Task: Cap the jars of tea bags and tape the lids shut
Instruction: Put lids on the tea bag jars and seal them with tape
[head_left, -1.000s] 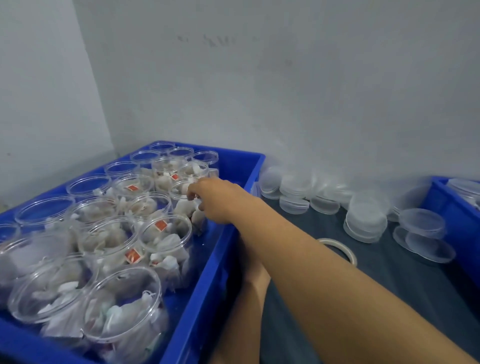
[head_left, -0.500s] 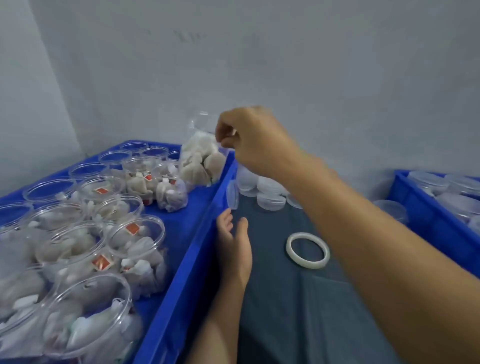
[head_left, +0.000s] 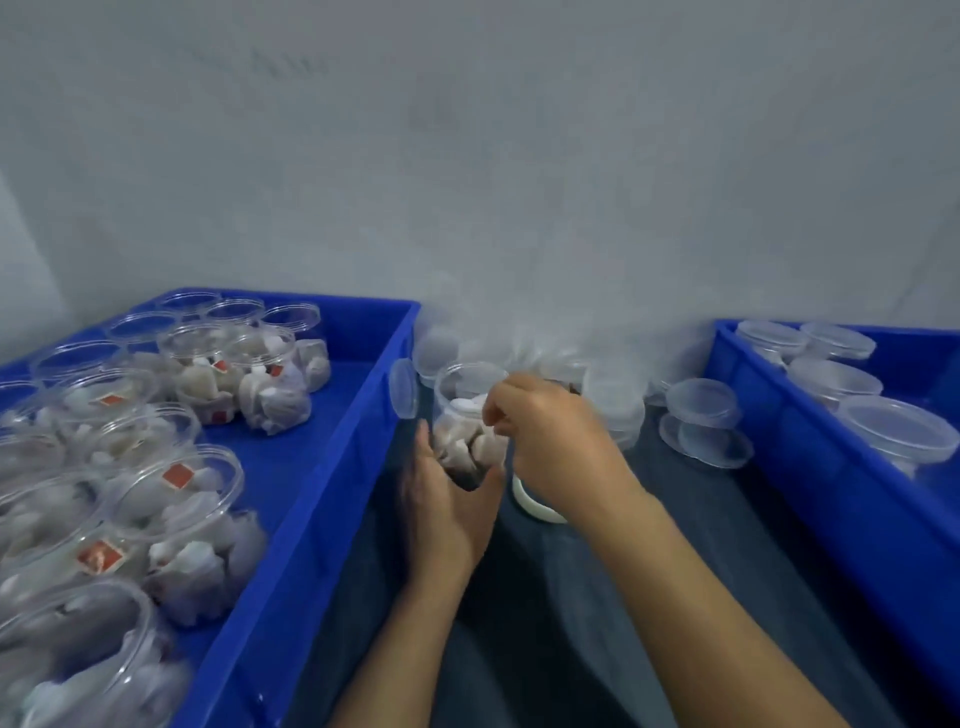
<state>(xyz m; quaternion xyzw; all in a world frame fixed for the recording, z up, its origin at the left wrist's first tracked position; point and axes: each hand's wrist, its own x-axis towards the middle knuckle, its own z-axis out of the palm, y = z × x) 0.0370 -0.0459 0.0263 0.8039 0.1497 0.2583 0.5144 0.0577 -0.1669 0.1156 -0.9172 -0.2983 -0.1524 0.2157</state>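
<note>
Left blue plastic crate (head_left: 332, 457) holds open jars; my left hand (head_left: 447, 512) cups the clear tea-bag jar (head_left: 467, 415) standing on the dark surface (head_left: 571, 597), fingers curled round it; right hand (head_left: 550, 436) pinches its rim; uncapped; next, a clear round lid (head_left: 701, 402).

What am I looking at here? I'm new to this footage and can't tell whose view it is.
No machine: a person works bare-handed, filmed by a camera on their own head looking down. The left hand cups an open jar of tea bags over the dark surface, and the right hand grips its rim. The left blue crate holds more open jars. Loose clear lids lie by the wall. A tape roll peeks from under the right hand. The right crate holds capped jars.
</note>
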